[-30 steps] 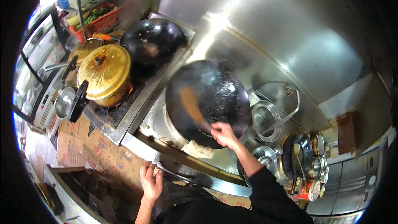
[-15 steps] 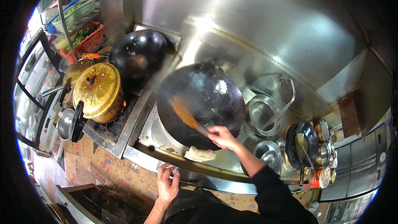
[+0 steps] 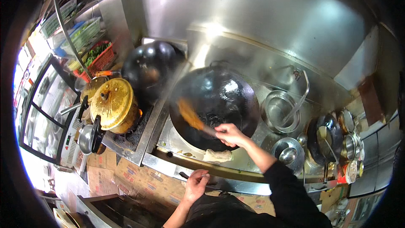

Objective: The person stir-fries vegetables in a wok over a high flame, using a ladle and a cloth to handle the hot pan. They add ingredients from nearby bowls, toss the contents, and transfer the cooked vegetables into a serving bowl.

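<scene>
My right hand (image 3: 231,135) is closed round the grip of a bamboo wok brush (image 3: 192,116). The brush's orange-brown bristles are blurred and lie over the left part of a large black wok (image 3: 236,114), whose inside looks wet and dark. At the stove's front edge, my left hand (image 3: 197,185) has its fingers curled together beside a short dark handle (image 3: 184,175). What the fingers hold, if anything, is hidden. A crumpled pale cloth (image 3: 217,156) lies on the steel top in front of the wok.
To the left, a yellowed lidded pot (image 3: 112,105) sits over a visible flame, with a second black wok (image 3: 149,65) behind it. Right of the large wok stand a steel basin (image 3: 280,112) under a tap (image 3: 304,86), a bowl with a ladle (image 3: 288,155) and several stacked pans (image 3: 322,137).
My view has shifted, so the scene sits further right. The brush remains in my right hand over the wok. My left hand's fingers have gone from spread to curled near the stove edge.
</scene>
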The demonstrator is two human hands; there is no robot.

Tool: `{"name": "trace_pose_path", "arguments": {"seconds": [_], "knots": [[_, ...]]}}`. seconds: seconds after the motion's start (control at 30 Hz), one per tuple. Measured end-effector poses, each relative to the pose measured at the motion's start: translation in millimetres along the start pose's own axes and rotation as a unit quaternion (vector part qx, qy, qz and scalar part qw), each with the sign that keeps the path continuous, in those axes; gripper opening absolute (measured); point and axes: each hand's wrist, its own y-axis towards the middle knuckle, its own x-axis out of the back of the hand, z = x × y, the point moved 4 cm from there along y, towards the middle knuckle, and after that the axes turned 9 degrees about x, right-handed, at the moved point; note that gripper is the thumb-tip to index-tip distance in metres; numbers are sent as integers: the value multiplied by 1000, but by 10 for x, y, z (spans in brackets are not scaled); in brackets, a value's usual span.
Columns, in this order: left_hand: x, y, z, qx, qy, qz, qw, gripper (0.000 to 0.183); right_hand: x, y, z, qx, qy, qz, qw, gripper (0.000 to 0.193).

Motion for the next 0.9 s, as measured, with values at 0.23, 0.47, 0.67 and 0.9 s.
{"name": "trace_pose_path", "arguments": {"seconds": [0.23,0.47,0.67,0.9], "knots": [[-447,653,-38,271,-295,128,907,47,1517,-1783,556,46,-475,-253,842,38],[-765,1285,79,133,-317,-251,905,27,1589,-2406,353,174,-324,-477,798,38],[-538,581,-458,58,-298,-277,912,13,1411,-2318,206,192,-257,-431,843,35],[82,178,-917,-43,-37,-402,914,17,1212,-1576,-4,159,-277,-410,854,31]]}}
